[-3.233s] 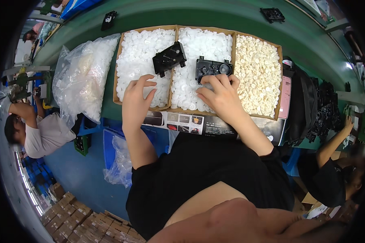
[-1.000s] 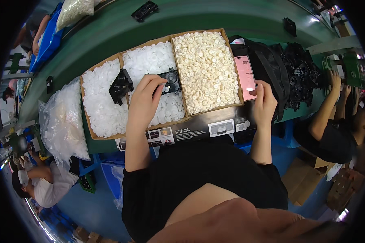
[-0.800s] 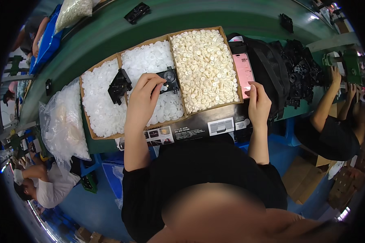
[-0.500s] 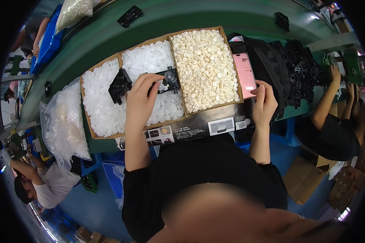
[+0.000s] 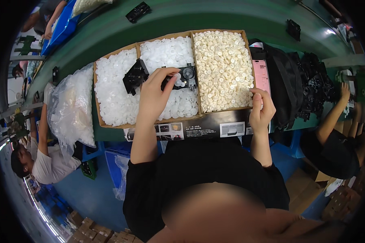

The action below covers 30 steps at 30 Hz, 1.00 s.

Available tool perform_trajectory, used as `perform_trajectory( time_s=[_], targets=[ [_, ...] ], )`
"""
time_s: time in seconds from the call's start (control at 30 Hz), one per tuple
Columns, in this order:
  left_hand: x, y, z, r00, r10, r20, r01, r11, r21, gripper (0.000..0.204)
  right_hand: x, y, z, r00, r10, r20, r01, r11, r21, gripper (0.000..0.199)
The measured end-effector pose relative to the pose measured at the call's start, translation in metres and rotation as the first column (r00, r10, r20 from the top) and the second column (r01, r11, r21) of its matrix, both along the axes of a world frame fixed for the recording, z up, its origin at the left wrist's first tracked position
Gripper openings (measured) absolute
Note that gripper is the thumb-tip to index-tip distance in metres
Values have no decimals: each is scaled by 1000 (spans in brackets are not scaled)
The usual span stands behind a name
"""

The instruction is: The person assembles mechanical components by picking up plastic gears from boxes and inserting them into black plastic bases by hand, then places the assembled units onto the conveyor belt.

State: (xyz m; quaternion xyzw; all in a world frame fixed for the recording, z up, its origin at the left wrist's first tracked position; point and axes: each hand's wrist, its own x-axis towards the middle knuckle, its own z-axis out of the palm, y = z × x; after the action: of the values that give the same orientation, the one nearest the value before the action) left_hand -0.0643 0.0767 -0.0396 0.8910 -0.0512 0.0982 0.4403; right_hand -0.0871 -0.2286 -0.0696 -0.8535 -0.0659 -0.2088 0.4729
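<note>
My left hand [image 5: 159, 91] is closed in a pinch over a black plastic housing [image 5: 187, 75] with a round recess. At its fingertips is a small white plastic gear [image 5: 177, 77]; more white pieces lie on the housing beside it. The housing rests on the white gears [image 5: 166, 50] in the middle compartment of a cardboard box [image 5: 166, 120]. My right hand [image 5: 262, 110] is at the box's right rim, fingertips beside the cream-coloured gears [image 5: 223, 69]. Its thumb and index finger are bent close together; what they hold, if anything, cannot be made out.
A second black housing [image 5: 135, 77] lies on the left compartment. Right of the box are a pink phone [image 5: 260, 75], a black bag [image 5: 282, 77] and piled black parts [image 5: 316, 89]. A clear plastic bag [image 5: 71, 109] stands left. Co-workers sit at both sides.
My right hand has moved left from the phone's lower edge to the rim beside the cream gears. My left hand stays over the housing. The whole view has shifted.
</note>
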Motion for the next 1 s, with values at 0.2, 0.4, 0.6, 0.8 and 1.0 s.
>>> perform_trajectory(
  time_s=[0.2,0.4,0.6,0.8,1.0],
  targets=[
    [0,-4,3,993,-7,-117,14,998,63,25,1,2,1,1000,-3,-14,4,1000,11,15],
    [2,2,-5,998,-43,-38,50,978,201,34,4,2,0,1000,7,2,-7,1000,18,15],
    [2,10,-1,968,-237,83,148,804,576,46,12,15,6,994,98,44,-96,995,-30,13],
    [37,28,38,951,-307,42,237,809,537,48,31,37,18,973,227,-31,-227,941,-250,10],
    [174,71,24,1000,7,30,-23,819,574,58,52,56,25,946,296,-135,-321,791,-520,13]
  ],
)
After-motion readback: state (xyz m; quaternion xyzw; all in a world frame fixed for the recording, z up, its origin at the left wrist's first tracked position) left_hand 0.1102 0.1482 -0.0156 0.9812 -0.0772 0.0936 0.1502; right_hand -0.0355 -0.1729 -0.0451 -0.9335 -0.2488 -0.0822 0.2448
